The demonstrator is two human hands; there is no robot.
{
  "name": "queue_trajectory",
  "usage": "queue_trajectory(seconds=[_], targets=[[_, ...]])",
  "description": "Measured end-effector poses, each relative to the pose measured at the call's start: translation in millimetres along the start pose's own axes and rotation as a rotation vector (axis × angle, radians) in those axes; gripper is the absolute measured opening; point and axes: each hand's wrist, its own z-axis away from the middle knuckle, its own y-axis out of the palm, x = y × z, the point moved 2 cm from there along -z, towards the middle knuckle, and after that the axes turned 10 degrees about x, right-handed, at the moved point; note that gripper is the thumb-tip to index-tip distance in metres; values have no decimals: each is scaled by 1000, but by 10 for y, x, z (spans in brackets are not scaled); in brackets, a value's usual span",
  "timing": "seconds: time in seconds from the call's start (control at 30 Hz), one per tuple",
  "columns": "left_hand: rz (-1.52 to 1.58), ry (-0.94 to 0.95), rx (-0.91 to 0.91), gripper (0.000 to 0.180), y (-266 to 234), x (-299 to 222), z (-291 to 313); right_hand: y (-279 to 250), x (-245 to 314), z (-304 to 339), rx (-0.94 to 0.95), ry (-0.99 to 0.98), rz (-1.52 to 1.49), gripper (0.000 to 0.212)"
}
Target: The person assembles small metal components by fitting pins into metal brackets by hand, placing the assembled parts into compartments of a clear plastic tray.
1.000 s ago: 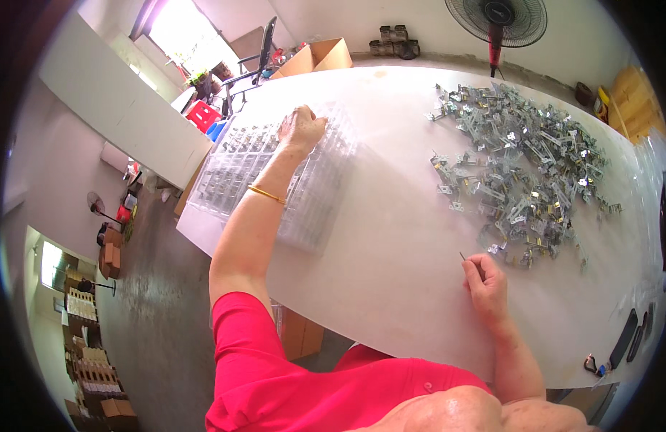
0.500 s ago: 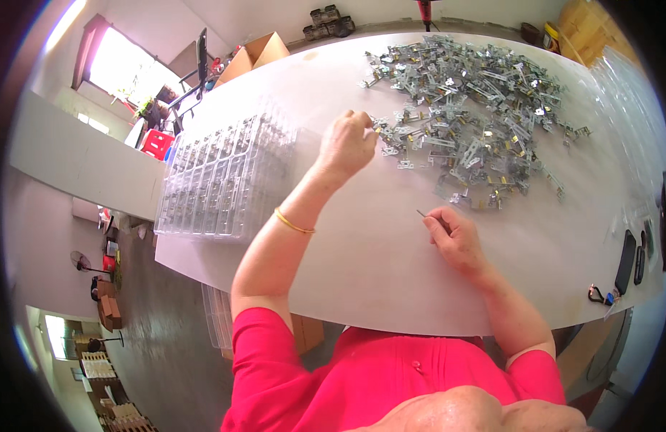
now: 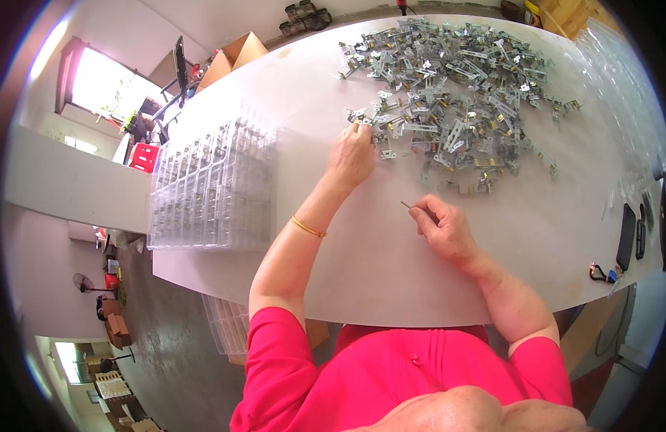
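A wide heap of small silvery metal brackets (image 3: pixel 462 79), some with brass-coloured parts, covers the far middle of the white table (image 3: pixel 340 266). At the heap's left edge my left hand (image 3: pixel 351 155) has its fingers pinched on a small metal bracket (image 3: pixel 359 117). That part touches or lies close to others, so its outline is hard to separate. Nearer to me, my right hand (image 3: pixel 445 229) is closed over the table, apart from the heap. Between its thumb and fingers it grips a thin metal pin (image 3: pixel 405 205), whose tip points left; the rest is hidden in the hand.
Stacked clear plastic compartment trays (image 3: pixel 210 187) filled with metal parts stand on the left. Clear plastic bags (image 3: pixel 617 93) lie along the right edge, above a black oblong case (image 3: pixel 625 237) and a small black-and-blue item (image 3: pixel 604 274). An open cardboard box (image 3: pixel 235 61) stands beyond the table's far left.
My left hand has turned so its fingers point away from me, and a bracket now shows at its fingertips. The right hand still grips the pin. The whole view has shifted slightly.
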Motion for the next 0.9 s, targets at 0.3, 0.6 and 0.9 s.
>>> queue_trajectory(seconds=[0.3, 0.6, 0.9], targets=[[286, -57, -255, 9, -453, -87, 368, 30, -72, 35, 4, -14, -36, 16], [1248, -440, -15, 14, -528, 99, 930, -4, -31, -17, 6, 22, -71, 15], [1366, -474, -69, 16, -369, 245, 992, -10, -46, -30, -7, 10, -152, 14]])
